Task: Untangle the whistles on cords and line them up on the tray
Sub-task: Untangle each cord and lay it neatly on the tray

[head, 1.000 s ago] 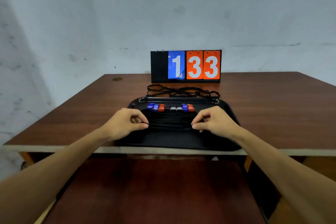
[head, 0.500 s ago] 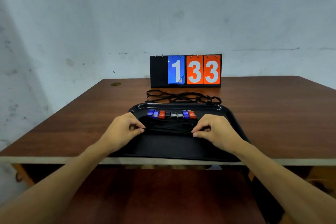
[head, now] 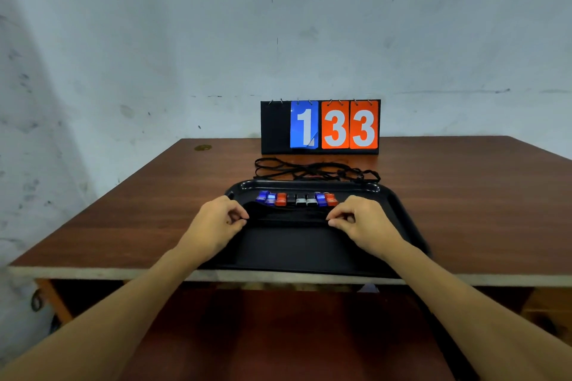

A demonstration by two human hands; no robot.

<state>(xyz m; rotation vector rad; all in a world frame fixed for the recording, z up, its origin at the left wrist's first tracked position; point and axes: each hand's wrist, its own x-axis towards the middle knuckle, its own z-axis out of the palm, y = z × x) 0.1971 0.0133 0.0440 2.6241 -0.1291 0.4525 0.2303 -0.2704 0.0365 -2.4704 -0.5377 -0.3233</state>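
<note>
A black tray (head: 297,252) lies on the brown table near its front edge. Several whistles (head: 297,199), blue, red, black and silver, sit side by side in a row across the tray's far half. Their black cords (head: 288,215) are gathered in a band just in front of the row. My left hand (head: 216,224) pinches the left end of that band and my right hand (head: 363,222) pinches the right end. More black cord (head: 312,170) lies tangled on the table behind the tray.
A flip scoreboard (head: 320,126) showing 1, 33 stands at the table's back, before a pale wall. The wooden table (head: 139,213) extends to both sides of the tray. A small round mark (head: 202,148) sits at the far left corner.
Both hands stay pinched on the cord band and have shifted slightly away from me toward the whistle row. The camera has tilted, so the table sits lower in view.
</note>
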